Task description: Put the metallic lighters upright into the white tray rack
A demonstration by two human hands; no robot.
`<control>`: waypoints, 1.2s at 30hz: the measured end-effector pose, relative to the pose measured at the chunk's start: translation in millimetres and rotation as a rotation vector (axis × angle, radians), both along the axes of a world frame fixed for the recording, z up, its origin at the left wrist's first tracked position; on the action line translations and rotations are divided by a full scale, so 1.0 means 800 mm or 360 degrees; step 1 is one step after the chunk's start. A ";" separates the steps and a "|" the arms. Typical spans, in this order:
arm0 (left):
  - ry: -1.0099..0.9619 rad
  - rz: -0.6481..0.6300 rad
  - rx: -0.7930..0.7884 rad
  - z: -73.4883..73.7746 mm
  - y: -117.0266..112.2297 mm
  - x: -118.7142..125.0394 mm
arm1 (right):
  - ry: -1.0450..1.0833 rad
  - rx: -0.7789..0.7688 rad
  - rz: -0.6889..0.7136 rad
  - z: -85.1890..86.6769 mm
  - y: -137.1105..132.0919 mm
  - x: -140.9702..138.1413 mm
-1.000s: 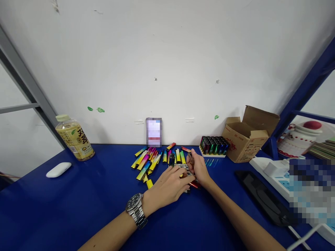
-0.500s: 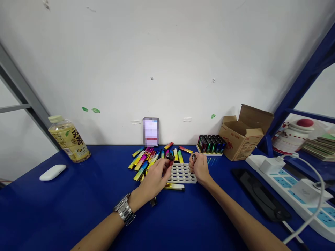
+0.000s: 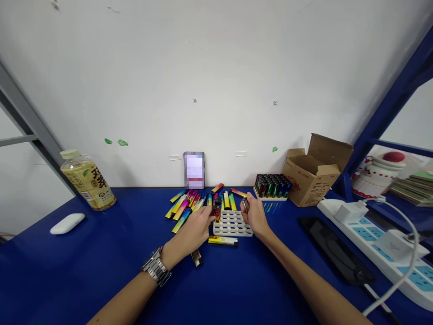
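A white tray with rows of round holes [image 3: 232, 224] lies on the blue table [image 3: 84, 271]. My left hand [image 3: 193, 231], a metal watch on its wrist, pinches a red and black lighter [image 3: 217, 211] upright at the tray's far left corner. My right hand [image 3: 254, 215] is closed on another lighter [image 3: 244, 203] at the tray's far right corner. A pile of colourful lighters [image 3: 189, 206] is spread behind the tray. A yellow lighter [image 3: 222, 241] lies in front of the tray and a dark one [image 3: 196, 257] lies by my left wrist.
A full tray of dark lighters [image 3: 271, 187] and an open cardboard box [image 3: 314, 173] stand at the back right. Further right lie a black phone [image 3: 334, 253] and a white power strip [image 3: 379, 246]. At the left are a tea bottle [image 3: 88, 180] and a white mouse [image 3: 66, 223].
My left hand has drawn back off the tray, picked up a lighter and stood it at the tray's far left corner. The tray is now uncovered. My right hand stays closed on its lighter.
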State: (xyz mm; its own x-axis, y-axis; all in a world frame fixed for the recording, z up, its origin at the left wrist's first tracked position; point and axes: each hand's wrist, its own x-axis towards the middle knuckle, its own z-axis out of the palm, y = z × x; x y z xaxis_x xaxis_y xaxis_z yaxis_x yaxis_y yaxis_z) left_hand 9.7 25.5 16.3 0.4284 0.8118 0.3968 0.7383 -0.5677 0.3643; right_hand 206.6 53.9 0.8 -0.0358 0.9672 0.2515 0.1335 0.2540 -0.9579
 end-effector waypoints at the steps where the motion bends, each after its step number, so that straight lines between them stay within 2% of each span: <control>1: 0.0045 0.0007 0.0007 0.000 0.000 -0.001 | -0.0019 0.0019 0.0038 0.002 -0.001 0.000; 3: 0.0146 -0.0008 0.0049 0.003 0.000 -0.004 | -0.0067 0.0086 0.0090 0.007 -0.004 -0.001; 6: 0.0334 0.0016 0.0158 0.011 0.001 -0.013 | -0.0343 0.0394 0.0086 0.017 -0.008 0.000; 9: 0.0540 0.0329 0.0257 0.020 0.003 -0.020 | -0.0529 0.0601 0.0046 0.022 -0.012 0.002; 12: 0.0663 0.0653 0.0247 0.024 0.004 -0.022 | -0.0476 0.0418 0.0264 0.021 -0.016 0.002; 14: 0.0673 0.0771 0.0189 0.024 0.004 -0.020 | -0.0391 0.0305 0.0397 0.017 -0.018 -0.001; 16: 0.0668 0.0830 0.0149 0.023 0.002 -0.018 | -0.0353 0.0298 0.0435 0.012 -0.019 -0.005; 20: 0.0698 0.0770 0.0149 0.017 -0.001 -0.013 | -0.0475 0.0392 0.0465 0.007 -0.020 -0.011; 22: 0.0707 0.0692 0.0164 0.011 -0.001 -0.013 | -0.0686 0.0536 0.0440 0.009 -0.021 -0.012; 25: 0.0690 0.0613 0.0196 0.003 0.001 -0.014 | -0.1100 0.0760 0.0263 0.018 -0.026 -0.014; 28: 0.0505 0.0598 0.0161 0.000 0.004 -0.016 | -0.1384 0.0735 0.0174 0.028 -0.033 -0.013; 31: 0.0183 0.0595 0.0099 0.003 0.007 -0.016 | -0.1441 0.0654 0.0348 0.036 -0.037 -0.008; 34: -0.0120 0.0566 0.0127 0.006 0.008 -0.014 | -0.1510 0.0693 0.0578 0.042 -0.040 -0.004; 36: -0.0293 0.0555 0.0124 0.007 0.008 -0.012 | -0.1640 0.0710 0.0599 0.044 -0.042 -0.005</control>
